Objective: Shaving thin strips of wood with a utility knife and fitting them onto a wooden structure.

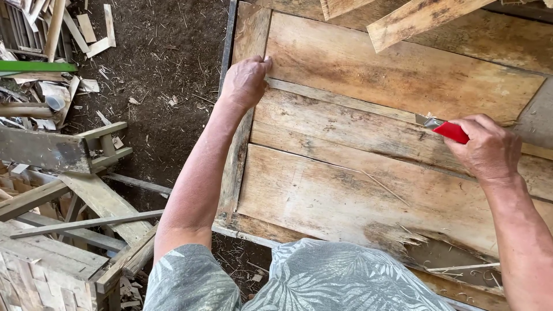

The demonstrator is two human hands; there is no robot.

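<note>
The left hand (246, 80) lies at about ten o'clock, its fingers curled over the left end of a thin wooden strip (340, 102) that runs across the counter (322, 196) toward three o'clock. The grip here is pressed down on the strip's end; whether the fingers close around it cannot be told. The right hand (488, 148) sits at three o'clock, its grip closed tight around a red-handled utility knife (446, 129), whose short metal blade points toward nine o'clock and meets the far end of the same strip. The strip lies along the seam between two wide, weathered veneer sheets (397, 69) that cover the counter. At five o'clock the lowest sheet is torn, with a ragged splintered hole (438, 250). A loose wooden offcut (417, 20) lies tilted across the top at one o'clock. Left of the counter, at nine o'clock, the dirt floor (167, 57) is strewn with chips, and a pile of scrap timber (63, 190) fills seven to nine o'clock. A small clear cup (55, 102) rests among the scraps at ten o'clock; its contents cannot be made out.
</note>
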